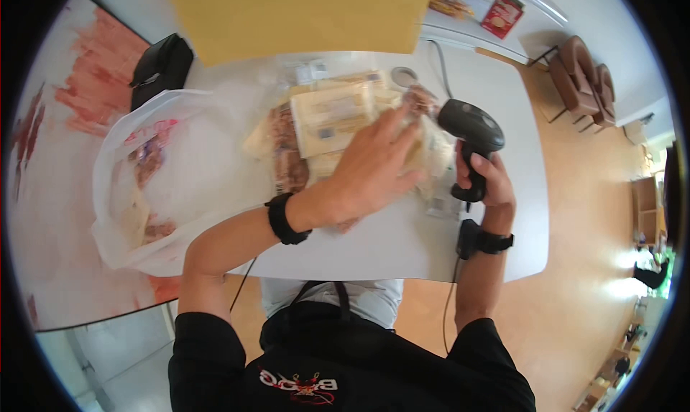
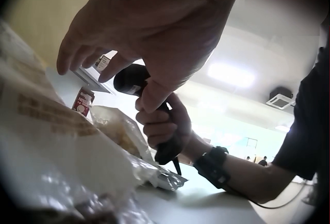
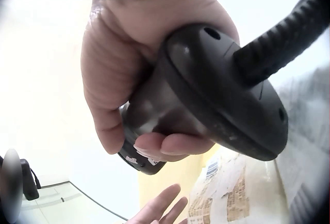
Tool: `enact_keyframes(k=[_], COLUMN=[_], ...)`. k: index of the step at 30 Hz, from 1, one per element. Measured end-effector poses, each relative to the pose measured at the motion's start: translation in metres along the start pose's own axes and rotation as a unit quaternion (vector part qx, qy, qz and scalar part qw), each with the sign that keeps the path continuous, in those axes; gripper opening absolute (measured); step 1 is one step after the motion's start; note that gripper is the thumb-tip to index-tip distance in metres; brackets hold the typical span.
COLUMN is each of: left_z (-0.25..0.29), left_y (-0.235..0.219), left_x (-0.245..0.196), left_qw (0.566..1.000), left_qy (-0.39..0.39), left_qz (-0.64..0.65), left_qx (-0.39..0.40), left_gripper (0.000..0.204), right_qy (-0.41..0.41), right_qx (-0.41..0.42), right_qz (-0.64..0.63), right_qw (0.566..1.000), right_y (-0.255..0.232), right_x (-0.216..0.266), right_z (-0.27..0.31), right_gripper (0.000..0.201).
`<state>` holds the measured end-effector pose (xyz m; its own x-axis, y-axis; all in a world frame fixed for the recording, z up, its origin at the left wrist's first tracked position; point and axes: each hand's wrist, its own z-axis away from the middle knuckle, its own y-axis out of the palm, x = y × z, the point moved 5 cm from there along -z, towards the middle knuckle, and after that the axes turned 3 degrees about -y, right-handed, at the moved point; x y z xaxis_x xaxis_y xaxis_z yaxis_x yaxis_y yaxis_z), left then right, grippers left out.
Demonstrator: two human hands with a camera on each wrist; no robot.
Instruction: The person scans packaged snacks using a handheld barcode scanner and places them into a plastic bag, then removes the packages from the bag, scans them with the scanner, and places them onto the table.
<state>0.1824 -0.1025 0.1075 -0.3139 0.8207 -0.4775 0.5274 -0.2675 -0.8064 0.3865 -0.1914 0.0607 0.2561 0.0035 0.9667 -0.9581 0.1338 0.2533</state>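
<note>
My right hand (image 1: 492,178) grips the handle of a black handheld scanner (image 1: 471,125), its head turned toward the packages. In the right wrist view the fingers of my right hand (image 3: 154,74) wrap round the scanner's grip (image 3: 206,95). My left hand (image 1: 374,164), blurred, reaches over the pile with its fingers extended. A small clear pack with reddish-brown contents (image 1: 419,99) lies by its fingertips; contact cannot be told. The left wrist view shows my left hand (image 2: 149,33) with loosely bent fingers holding nothing. Below them are a pale labelled pack (image 1: 334,117) and a reddish-brown pack (image 1: 290,153).
A white plastic bag (image 1: 108,196) with several packs inside stands open at the left. Behind it is a black case (image 1: 162,71). A yellow panel (image 1: 302,17) rises at the table's back, with a tape roll (image 1: 404,76) before it. Cables run beside both arms.
</note>
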Motion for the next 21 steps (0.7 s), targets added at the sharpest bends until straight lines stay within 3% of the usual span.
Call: enact_keyframes(k=[4,7,8,11,13,15,18,21], left_z=[0.030,0.052,0.061,0.104,0.151,0.193,0.238,0.242], left_y=[-0.022,-0.052,-0.063,-0.094,-0.123,-0.151,-0.180,-0.187], left_x=[0.013,0.057,0.076,0.171,0.238,0.282,0.335,0.353], left_qw=[0.999,0.983,0.965,0.894,0.763,0.581,0.555,0.546], left_qy=[-0.037,-0.122,-0.192,-0.360,-0.481,-0.553,-0.538,-0.509], left_qz=[0.020,0.117,0.156,0.192,0.322,0.424,0.431,0.522], left_qx=[0.011,-0.070,-0.084,-0.187,-0.288,-0.421,-0.467,-0.414], left_gripper=[0.063,0.055,0.054,0.057,0.054,0.048,0.037,0.026], right_qy=[0.009,0.016,0.015,0.023,0.023,0.022,0.024,0.027], right_qx=[-0.006,0.004,0.007,-0.002,0.006,0.011,0.016,0.017], right_qz=[0.007,0.011,0.013,0.035,0.040,0.045,0.049,0.052], right_qw=[1.000,1.000,1.000,0.999,0.999,0.999,0.998,0.998], right_y=[0.004,0.007,0.008,0.008,0.009,0.010,0.011,0.012], right_x=[-0.002,-0.004,-0.004,-0.006,-0.005,-0.006,-0.007,-0.009], right_z=[0.001,-0.001,-0.002,-0.001,-0.001,-0.002,-0.002,-0.003], right_gripper=[0.045,0.049,0.049,0.050,0.050,0.050,0.051,0.052])
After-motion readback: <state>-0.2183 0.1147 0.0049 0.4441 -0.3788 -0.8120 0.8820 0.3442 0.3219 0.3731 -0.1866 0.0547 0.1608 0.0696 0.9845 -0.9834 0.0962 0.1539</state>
